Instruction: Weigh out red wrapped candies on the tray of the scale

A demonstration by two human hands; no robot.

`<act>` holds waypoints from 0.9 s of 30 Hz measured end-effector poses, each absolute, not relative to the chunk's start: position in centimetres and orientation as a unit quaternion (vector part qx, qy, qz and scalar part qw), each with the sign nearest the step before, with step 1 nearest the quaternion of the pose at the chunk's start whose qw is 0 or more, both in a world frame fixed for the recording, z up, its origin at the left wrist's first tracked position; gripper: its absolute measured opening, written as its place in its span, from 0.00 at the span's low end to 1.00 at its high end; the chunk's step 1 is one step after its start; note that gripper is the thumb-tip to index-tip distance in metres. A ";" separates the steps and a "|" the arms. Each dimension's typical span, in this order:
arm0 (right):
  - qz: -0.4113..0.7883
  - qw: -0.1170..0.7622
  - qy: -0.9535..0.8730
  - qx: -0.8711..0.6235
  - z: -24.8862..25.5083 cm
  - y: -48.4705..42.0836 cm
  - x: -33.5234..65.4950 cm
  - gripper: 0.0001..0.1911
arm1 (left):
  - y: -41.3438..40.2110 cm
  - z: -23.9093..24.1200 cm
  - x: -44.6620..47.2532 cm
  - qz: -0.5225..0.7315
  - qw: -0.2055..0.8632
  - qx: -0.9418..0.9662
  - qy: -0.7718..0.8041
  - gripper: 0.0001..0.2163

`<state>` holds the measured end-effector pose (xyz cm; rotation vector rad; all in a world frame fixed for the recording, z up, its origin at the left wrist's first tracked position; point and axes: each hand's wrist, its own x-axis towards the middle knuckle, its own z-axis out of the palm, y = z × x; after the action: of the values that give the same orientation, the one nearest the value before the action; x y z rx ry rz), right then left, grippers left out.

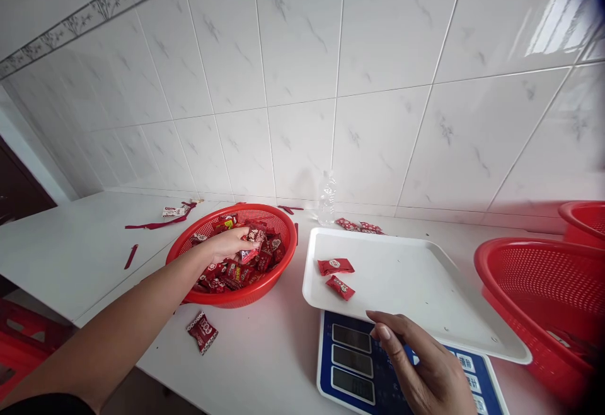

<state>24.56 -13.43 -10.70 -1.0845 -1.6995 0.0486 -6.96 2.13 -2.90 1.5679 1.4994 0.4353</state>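
Observation:
My left hand [230,243] reaches into a red mesh basket [189,248] full of red wrapped candies [250,267], its fingers closed on a few of them. My right hand [425,371] rests on the blue front panel of a weighing scale [352,364], fingers curled loosely with nothing in them, just below the near edge of a white tray [425,289]. The tray sits on the scale and holds two red candies [336,266] near its left side.
One candy [202,332] lies on the white counter in front of the basket. More wrappers [359,226] and a clear plastic bottle [327,199] stand by the tiled wall. Two empty red baskets [543,295] are at the right. Red ribbon strips [158,222] lie at the left.

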 end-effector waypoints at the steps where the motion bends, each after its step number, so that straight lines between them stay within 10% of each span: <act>1: 0.019 0.533 -0.713 -0.455 -10.7 -13.4 24.6 0.13 | 2.1 -2.9 -6.9 0.181 0.453 0.628 0.606 0.24; 27: 0.023 0.523 -0.713 -0.467 -10.8 -13.4 24.6 0.14 | 1.8 -3.4 -6.1 0.264 0.512 0.573 0.583 0.14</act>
<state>24.63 -13.40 -10.83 -1.1172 -1.7065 0.0562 -6.10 1.83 -3.37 1.3776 1.4032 0.6357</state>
